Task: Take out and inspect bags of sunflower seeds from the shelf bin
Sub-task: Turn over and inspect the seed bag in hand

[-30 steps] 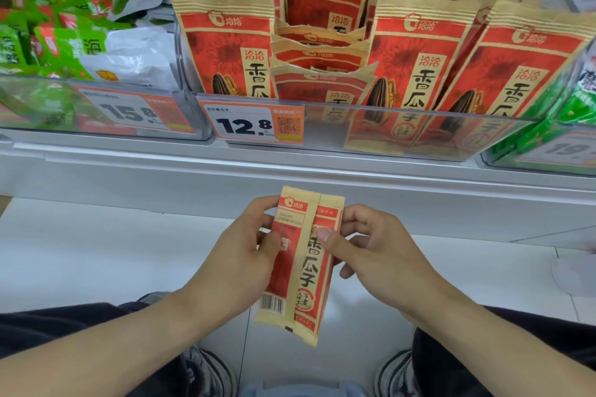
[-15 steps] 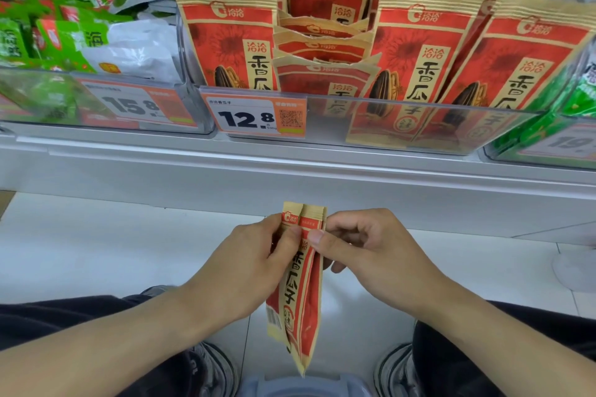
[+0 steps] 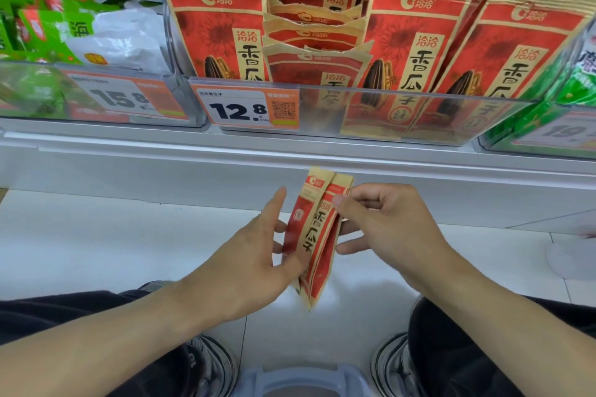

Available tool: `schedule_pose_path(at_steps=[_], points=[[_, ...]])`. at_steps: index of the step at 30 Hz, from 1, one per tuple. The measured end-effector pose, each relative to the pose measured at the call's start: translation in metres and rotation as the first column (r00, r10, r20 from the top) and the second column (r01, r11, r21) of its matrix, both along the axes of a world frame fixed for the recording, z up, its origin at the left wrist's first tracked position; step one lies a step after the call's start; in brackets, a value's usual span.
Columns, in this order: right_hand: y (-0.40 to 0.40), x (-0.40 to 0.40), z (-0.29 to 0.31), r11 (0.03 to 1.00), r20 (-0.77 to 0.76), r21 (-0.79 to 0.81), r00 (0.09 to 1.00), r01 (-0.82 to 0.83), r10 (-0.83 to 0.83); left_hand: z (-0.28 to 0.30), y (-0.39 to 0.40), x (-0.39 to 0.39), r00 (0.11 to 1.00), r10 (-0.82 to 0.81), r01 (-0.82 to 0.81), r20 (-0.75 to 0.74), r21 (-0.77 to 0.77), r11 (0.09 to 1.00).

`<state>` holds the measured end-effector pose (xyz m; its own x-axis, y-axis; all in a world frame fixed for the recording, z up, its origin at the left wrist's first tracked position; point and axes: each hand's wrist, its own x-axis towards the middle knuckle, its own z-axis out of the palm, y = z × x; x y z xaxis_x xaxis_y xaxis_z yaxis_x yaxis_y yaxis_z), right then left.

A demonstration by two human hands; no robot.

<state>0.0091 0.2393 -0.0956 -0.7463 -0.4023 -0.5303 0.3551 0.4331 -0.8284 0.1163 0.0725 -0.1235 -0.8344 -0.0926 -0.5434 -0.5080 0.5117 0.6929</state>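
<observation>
The right hand [image 3: 387,222] pinches a red-and-tan bag of sunflower seeds [image 3: 317,235] near its top edge, thumb on the printed face and curled fingers behind it. The bag hangs edge-on from that pinch, its folded sides facing up at the camera and its bottom corner pointing down toward the pale floor. Left of the pinch, the left hand [image 3: 254,258] has its fingers fairly straight, the index finger raised clear of the bag, while the thumb and lower fingers lie against the bag's lower half (whether they press or merely touch it cannot be told).

Above and beyond the pinch stands the clear shelf bin [image 3: 403,113], packed with upright matching seed bags [image 3: 219,29], an orange-and-white price tag [image 3: 245,108] reading 12.8 on its front. Up and to the left of the held bag, a neighbouring bin holds green and white snack packets [image 3: 106,39].
</observation>
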Motion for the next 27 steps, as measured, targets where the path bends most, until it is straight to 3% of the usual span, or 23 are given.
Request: schedule_pose_path(at_steps=[4,9,12,16,27], points=[[0.001,-0.008,0.003,0.990,0.109,-0.043,0.986,0.133,-0.127,0.001,0.000,0.004,0.992,-0.128,0.127,0.007,0.017,0.992],[0.001,-0.010,0.004,0.988,0.209,-0.072,0.970,0.140,-0.122,0.003,0.000,0.002,0.997,-0.079,0.081,-0.025,0.092,0.992],[0.002,-0.008,0.004,0.997,0.185,-0.063,0.982,0.042,-0.030,0.004,0.000,0.003,0.998,-0.054,0.058,-0.041,0.099,0.993],[0.001,0.001,-0.001,0.982,0.078,0.060,0.981,-0.182,0.177,0.003,0.001,0.001,0.999,-0.024,0.026,-0.033,0.067,0.997],[0.003,0.000,-0.005,0.967,0.060,0.022,0.966,-0.252,0.250,0.001,-0.002,-0.002,0.999,-0.037,0.034,0.023,0.127,0.991]])
